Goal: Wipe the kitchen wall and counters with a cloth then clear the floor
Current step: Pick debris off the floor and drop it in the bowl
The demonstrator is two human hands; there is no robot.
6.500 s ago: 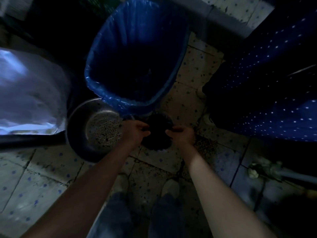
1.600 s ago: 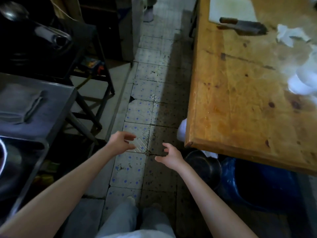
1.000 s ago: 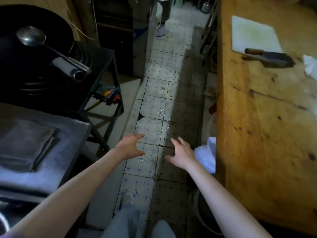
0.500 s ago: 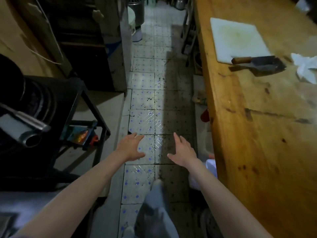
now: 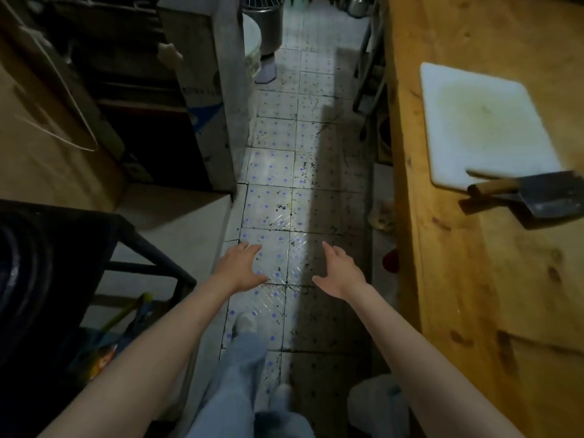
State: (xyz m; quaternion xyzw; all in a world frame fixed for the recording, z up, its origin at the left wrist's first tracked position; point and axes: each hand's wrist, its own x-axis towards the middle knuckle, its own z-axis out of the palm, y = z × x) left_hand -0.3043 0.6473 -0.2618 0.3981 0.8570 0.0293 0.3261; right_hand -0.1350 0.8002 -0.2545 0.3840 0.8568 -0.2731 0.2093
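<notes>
I look down a narrow aisle of dirty tiled floor with blue dots and dark specks. My left hand and my right hand are both held out in front of me above the floor, fingers spread, holding nothing. The wooden counter runs along my right side. No cloth is in view. My legs in light trousers and white shoes show at the bottom.
A white cutting board and a cleaver lie on the counter. A black metal rack stands at left, a cabinet behind it. A white bag and a red object sit under the counter edge. A metal bin stands far ahead.
I have left the blue bin and dark debris behind, stood up and walked forward along the aisle. Both hands stay empty and spread; the cutting board and cleaver have come closer.
</notes>
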